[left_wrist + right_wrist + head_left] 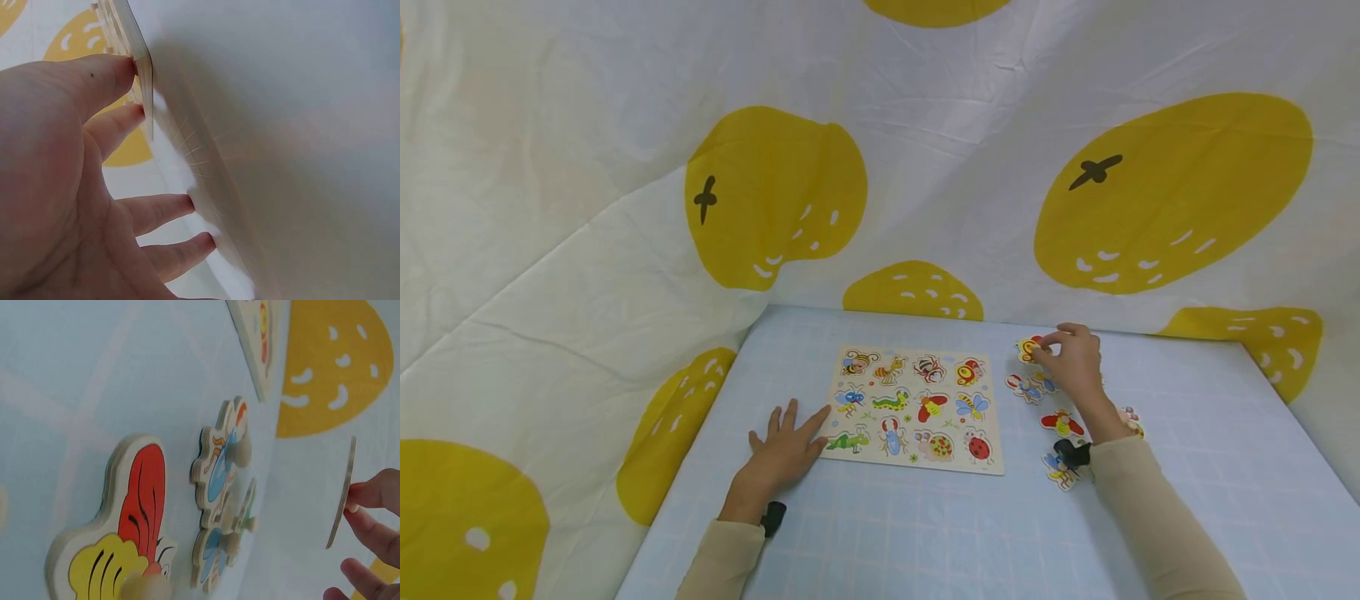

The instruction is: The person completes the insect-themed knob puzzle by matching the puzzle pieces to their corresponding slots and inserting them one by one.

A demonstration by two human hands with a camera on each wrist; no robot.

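Note:
My right hand [1075, 358] pinches a yellow-and-red puzzle piece [1026, 350] by its knob. Seen edge-on in the right wrist view, this thin wooden piece [341, 494] is raised off the table, the fingertips around its small peg. My left hand [782, 450] lies with fingers spread at the left side of a wooden insect puzzle board [953, 390]. In the left wrist view, the thumb and one finger touch the board's edge [145, 75], while other fingertips rest on the cloth. Below the right hand are a blue beetle piece [1022, 388] and another blue piece [1045, 383].
A red-winged insect piece [1062, 423] lies right of the board, knob up. Nearer me are more pieces [1058, 475], partly covered by the right wrist. A pink-edged piece [1131, 421] shows beyond the forearm. A fruit-print curtain [925, 208] hangs behind the pale blue tablecloth [925, 533].

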